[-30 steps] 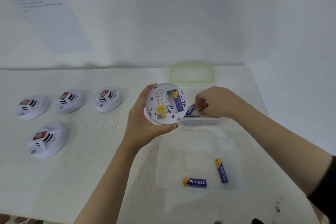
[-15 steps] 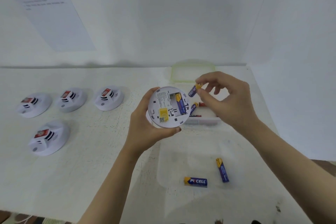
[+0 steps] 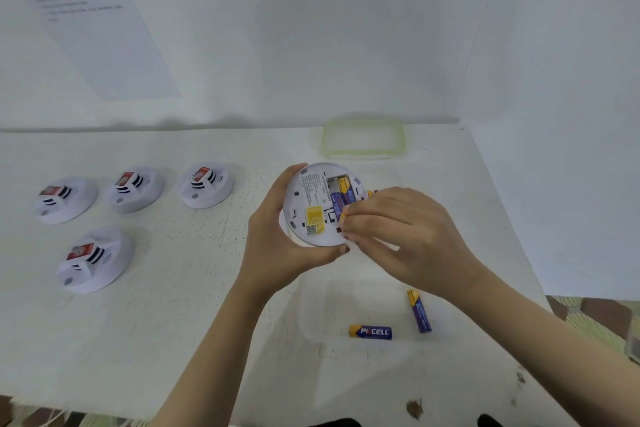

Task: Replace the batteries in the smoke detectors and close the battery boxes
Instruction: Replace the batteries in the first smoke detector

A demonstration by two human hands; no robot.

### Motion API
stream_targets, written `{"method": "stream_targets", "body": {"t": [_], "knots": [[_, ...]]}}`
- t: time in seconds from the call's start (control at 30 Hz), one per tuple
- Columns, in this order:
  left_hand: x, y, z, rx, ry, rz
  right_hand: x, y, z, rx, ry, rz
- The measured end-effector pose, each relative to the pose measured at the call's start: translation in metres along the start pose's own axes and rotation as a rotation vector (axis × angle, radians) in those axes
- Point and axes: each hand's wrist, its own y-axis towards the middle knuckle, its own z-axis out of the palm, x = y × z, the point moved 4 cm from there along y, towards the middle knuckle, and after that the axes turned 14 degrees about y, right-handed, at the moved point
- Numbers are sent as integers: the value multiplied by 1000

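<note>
My left hand (image 3: 277, 239) grips a round white smoke detector (image 3: 313, 208) from behind, its back side turned up toward me. The open battery bay holds one blue and yellow battery (image 3: 347, 188). My right hand (image 3: 405, 236) pinches a second battery (image 3: 337, 206) and holds it at the bay beside the first. Its fingertips cover the battery's lower end. Two more batteries (image 3: 370, 332) lie in a clear shallow tray (image 3: 311, 308) below my hands.
Several white smoke detectors (image 3: 206, 185) sit face up on the left of the white table (image 3: 166, 340). A clear container lid with a green rim (image 3: 363, 139) lies at the back wall. A clear box behind my right hand is mostly hidden. The table's right edge runs near my right forearm.
My right hand lifted a battery out of the box behind the detector, carried it over, and now holds it at the detector's battery bay. The left hand kept holding the detector.
</note>
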Motion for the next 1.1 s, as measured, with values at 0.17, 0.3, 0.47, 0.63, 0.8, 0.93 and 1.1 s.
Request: {"method": "stream_targets", "body": {"t": [0.17, 0.3, 0.47, 0.63, 0.8, 0.93, 1.1], "knots": [[-3, -7, -5, 12, -31, 27, -5, -1, 1, -66, 179, 292], [-6, -10, -14, 36, -29, 60, -7, -3, 11, 58, 502, 650], [-3, -16, -28, 65, -8, 74, 9, 6, 22, 20, 885, 838], [5, -22, -46, 88, -1, 78, 23, 16, 37, -71, 947, 897], [18, -26, -66, 92, 1, 85, 33, 23, 56, -99, 932, 971], [27, -25, -80, 118, -10, 103, 40, 30, 71, -156, 959, 1009], [34, -27, -95, 134, -10, 97, 49, 36, 91, -243, 942, 1027]]}}
